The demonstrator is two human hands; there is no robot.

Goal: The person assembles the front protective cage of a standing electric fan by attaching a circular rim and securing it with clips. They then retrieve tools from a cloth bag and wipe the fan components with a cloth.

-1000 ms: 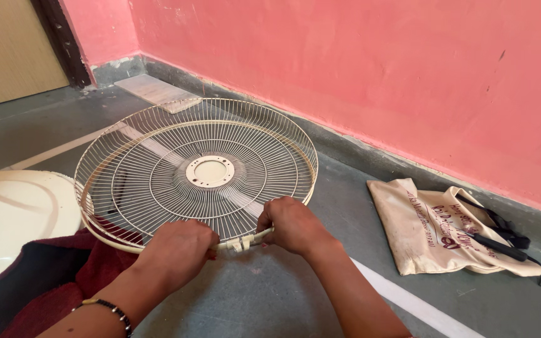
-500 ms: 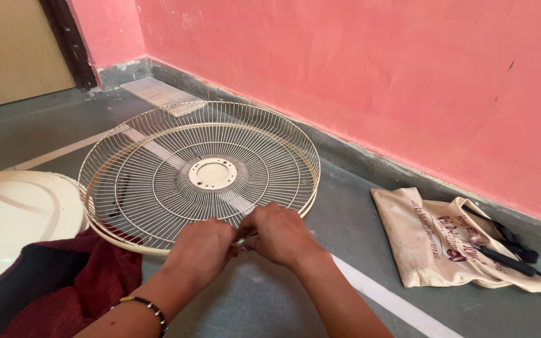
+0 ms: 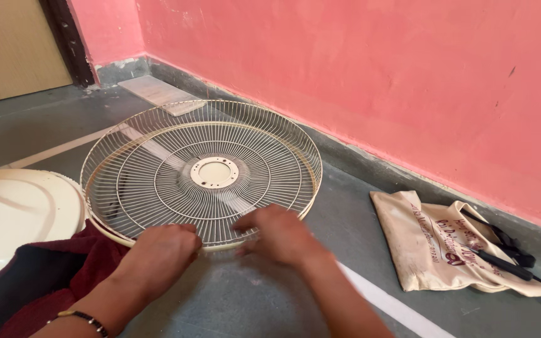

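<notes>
Pink wall (image 3: 358, 69) behind, grey floor (image 3: 26, 125) with a white painted line (image 3: 383, 297) running across it. Biggest thing in play: the cream wire fan guard (image 3: 201, 172), lying flat on the floor near the wall, round hub plate (image 3: 214, 171) in its middle. A plastic rim band (image 3: 117, 236) runs round its edge. At the person's left, a white rounded plastic part (image 3: 14, 213), partly under dark red cloth (image 3: 51, 275). At the right, apart from the guard, a beige cloth bag (image 3: 446, 244) with black straps.

Both hands at the guard's near edge. Left hand (image 3: 158, 250), bracelet on wrist, fingers curled down onto the rim. Right hand (image 3: 280, 235) fingers bent, pinching at the wires and rim; blurred, so exact grip cannot be told.

Step, by my reading: working the rim band or a clip at the near edge. Next move likely needs a firm two-handed hold and steady pressure there without bending the thin wires.
</notes>
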